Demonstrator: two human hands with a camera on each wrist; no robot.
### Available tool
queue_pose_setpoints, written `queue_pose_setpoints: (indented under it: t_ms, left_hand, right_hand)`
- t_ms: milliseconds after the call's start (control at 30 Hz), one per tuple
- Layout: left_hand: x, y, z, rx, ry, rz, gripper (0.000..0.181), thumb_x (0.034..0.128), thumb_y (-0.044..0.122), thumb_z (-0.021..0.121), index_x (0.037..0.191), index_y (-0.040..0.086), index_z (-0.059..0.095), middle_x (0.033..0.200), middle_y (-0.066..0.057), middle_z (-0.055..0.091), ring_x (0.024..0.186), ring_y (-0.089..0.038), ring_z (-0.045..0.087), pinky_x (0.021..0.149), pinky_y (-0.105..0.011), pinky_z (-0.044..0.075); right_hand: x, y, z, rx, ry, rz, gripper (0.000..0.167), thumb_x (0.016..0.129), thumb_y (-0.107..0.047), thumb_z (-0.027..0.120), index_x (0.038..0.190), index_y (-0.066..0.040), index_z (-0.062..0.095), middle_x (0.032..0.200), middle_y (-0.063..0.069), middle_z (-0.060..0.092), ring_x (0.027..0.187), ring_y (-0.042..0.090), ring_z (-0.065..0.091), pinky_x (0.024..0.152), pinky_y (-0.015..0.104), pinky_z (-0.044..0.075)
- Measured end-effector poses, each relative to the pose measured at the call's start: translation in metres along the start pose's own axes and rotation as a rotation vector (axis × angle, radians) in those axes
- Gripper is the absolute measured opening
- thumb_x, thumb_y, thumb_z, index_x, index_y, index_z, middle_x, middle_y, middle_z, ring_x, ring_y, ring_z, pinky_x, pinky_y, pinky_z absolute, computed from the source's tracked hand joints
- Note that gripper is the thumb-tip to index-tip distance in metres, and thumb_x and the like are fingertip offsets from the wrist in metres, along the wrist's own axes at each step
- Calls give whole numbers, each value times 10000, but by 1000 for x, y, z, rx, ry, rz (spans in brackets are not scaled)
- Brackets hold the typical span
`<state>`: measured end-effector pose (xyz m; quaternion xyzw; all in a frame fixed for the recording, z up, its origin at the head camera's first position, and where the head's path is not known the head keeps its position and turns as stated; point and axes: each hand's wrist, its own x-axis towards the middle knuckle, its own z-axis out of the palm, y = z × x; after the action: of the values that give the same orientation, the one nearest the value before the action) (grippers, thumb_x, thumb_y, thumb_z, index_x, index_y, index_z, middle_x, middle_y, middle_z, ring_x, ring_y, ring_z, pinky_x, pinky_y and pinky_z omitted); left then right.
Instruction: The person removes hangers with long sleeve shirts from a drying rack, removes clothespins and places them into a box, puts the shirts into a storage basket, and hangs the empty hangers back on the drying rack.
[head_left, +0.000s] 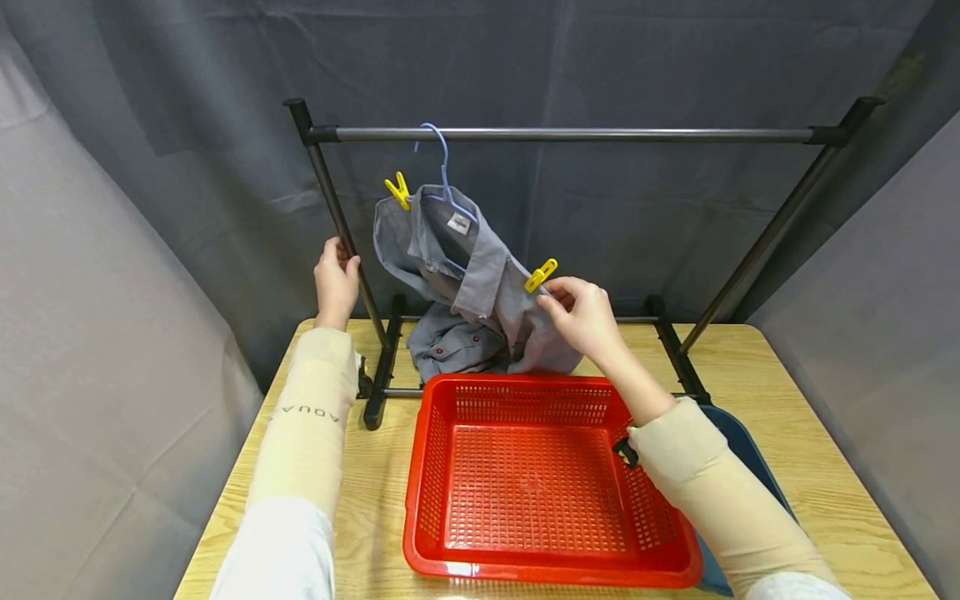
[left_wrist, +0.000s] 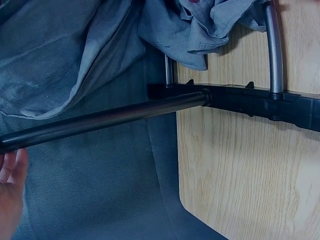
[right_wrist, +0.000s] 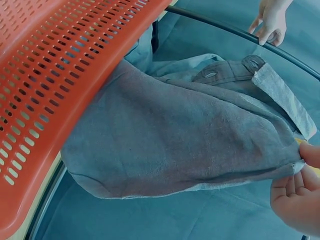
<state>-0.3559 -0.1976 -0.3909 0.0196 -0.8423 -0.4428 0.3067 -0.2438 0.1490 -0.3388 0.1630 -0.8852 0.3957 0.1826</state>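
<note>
Head view: near the frame's centre I see a grey collared cloth shirt (head_left: 483, 287) on a pale-blue hanger (head_left: 445, 171); the right hand (head_left: 583, 318), pinched closed, holds its shoulder beside a yellow plastic clothespin (head_left: 541, 275). Left of centre, the left hand (head_left: 336, 285) loosely grips a slanted black metal post (head_left: 331, 188).

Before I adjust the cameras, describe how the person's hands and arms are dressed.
The left hand and right hand are ungloved. Each forearm wears a cream sleeve cover, with a white sleeve further up. Dark lettering marks the left cover. A small black fitting shows at each cover's wrist end.
</note>
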Motion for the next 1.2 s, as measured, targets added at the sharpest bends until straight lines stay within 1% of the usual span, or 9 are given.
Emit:
queue_pose_setpoints:
  t_ms: [300, 433, 567, 633, 767, 867, 933, 1067, 1200]
  left_hand:
    - [1, -4, 4, 8, 0, 5, 296, 877, 13, 567, 1159, -37, 492, 1017, -240, 581, 913, -351, 584, 832, -410, 454]
    - [1, -3, 4, 9, -5, 2, 292, 881, 22, 566, 1159, -29, 493, 1022, -234, 582, 918, -345, 585, 834, -406, 456]
    - [1, -2, 4, 9, -13, 0, 285, 885, 25, 562, 1156, -28, 492, 1025, -232, 581, 924, -343, 580, 837, -409, 455]
    - [0, -1, 4, 10, -16, 0, 286, 885, 22, 561, 1157, -31, 490, 1027, -233, 580, 926, -345, 577, 840, -411, 453]
    - [-1, 1, 4, 4, -16, -4, 296, 880, 17, 566, 1162, -33, 491, 1028, -235, 581, 923, -348, 575, 841, -409, 451]
    - [-1, 2, 3, 5, -18, -5, 299, 880, 16, 567, 1165, -33, 491, 1027, -234, 581, 920, -347, 574, 839, -409, 451]
    - [-1, 2, 4, 9, -20, -6, 298, 880, 19, 567, 1164, -31, 490, 1028, -232, 581, 923, -346, 574, 840, -408, 450]
    - [-1, 1, 4, 11, -23, -6, 289, 885, 31, 564, 1159, -28, 492, 1030, -227, 580, 926, -340, 574, 843, -402, 450]
    - [-1, 0, 4, 9, -17, -5, 285, 888, 31, 561, 1158, -27, 493, 1027, -227, 581, 922, -340, 573, 844, -401, 449]
  right_hand:
    - [1, -1, 0, 70, -25, 105, 139, 831, -56, 653, 900, 64, 642, 782, 174, 625, 653, 185, 522, 586, 213, 415]
    - [2, 1, -1, 105, -26, 160, 138, 841, -69, 646, 902, 55, 640, 798, 170, 620, 668, 160, 503, 587, 191, 402]
    - [1, 2, -1, 160, 0, 215, 135, 846, -74, 641, 897, 50, 635, 784, 147, 603, 671, 148, 487, 579, 187, 394]
    - [1, 2, -1, 201, 13, 250, 144, 851, -78, 635, 906, 55, 630, 767, 110, 586, 669, 132, 479, 574, 183, 391]
    - [0, 1, 0, 328, 26, 342, 158, 869, -77, 607, 930, 69, 600, 737, 20, 526, 672, 90, 462, 577, 172, 386]
    - [1, 1, 1, 423, 43, 415, 126, 884, -68, 583, 915, 53, 566, 721, -18, 481, 672, 73, 446, 578, 166, 374]
    - [1, 1, 1, 462, 57, 444, 92, 893, -56, 565, 896, 33, 544, 714, -27, 462, 671, 69, 434, 578, 165, 366]
    - [2, 1, 3, 483, 74, 468, 60, 906, -38, 534, 871, 7, 514, 710, -22, 435, 669, 71, 414, 582, 169, 350]
    - [2, 1, 5, 438, 74, 453, 76, 925, -41, 490, 884, 23, 494, 721, -8, 420, 692, 88, 403, 614, 182, 339]
